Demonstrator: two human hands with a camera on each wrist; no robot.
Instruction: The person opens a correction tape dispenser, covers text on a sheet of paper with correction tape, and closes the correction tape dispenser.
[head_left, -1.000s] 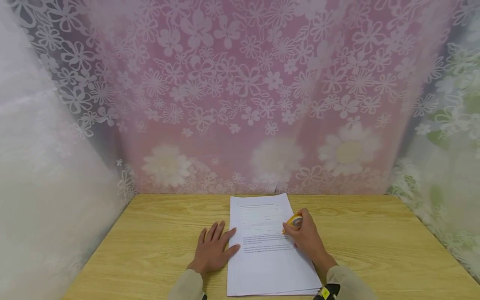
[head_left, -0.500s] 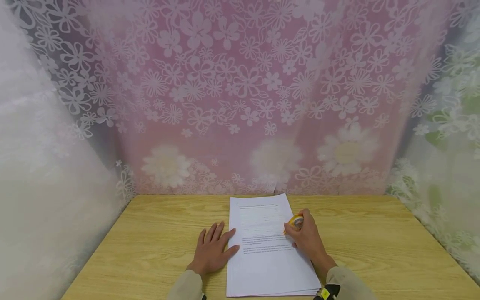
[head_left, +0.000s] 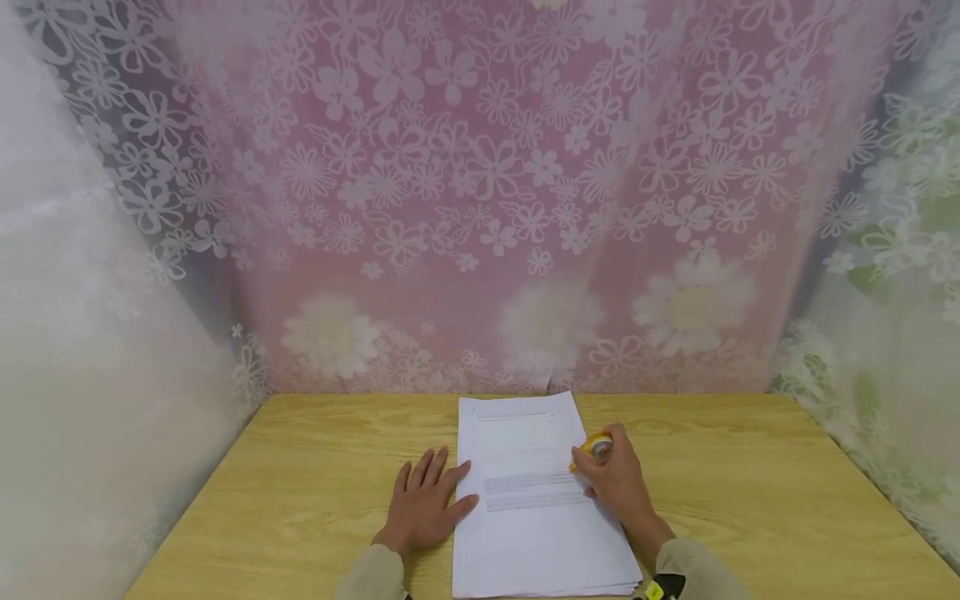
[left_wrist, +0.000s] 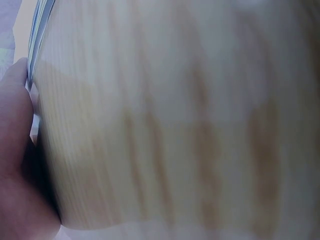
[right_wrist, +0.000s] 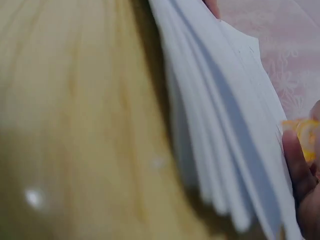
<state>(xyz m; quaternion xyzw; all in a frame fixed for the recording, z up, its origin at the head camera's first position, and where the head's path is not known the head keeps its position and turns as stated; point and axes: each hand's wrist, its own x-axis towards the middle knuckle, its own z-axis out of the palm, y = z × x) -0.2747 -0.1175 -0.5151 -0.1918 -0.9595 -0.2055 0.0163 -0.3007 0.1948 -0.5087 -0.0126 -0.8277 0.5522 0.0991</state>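
Pinching one yellow dispenser point(head_left: 596, 445) between thumb and fingers of the right hand point(head_left: 621, 487), in a narrow grip. Bringing the dispenser slightly rightward compared with one second earlier, now at the right edge of the printed paper stack point(head_left: 536, 550), near the end of the upper of two dense text blocks point(head_left: 525, 485). Keeping the left hand point(head_left: 422, 510) in place as before, well left of the grip, palm down with fingers spread, touching the stack's left edge with thumb and index finger. Counting one stack of several sheets, too blurred to number, fanning on the near side of the grip. Including also two pale sleeves point(head_left: 701, 571), one black-and-yellow wristband point(head_left: 666, 587) behind the grip, one wood-grain table point(head_left: 300, 500) beneath and, beyond the grip, one pink floral curtain point(head_left: 465, 317).
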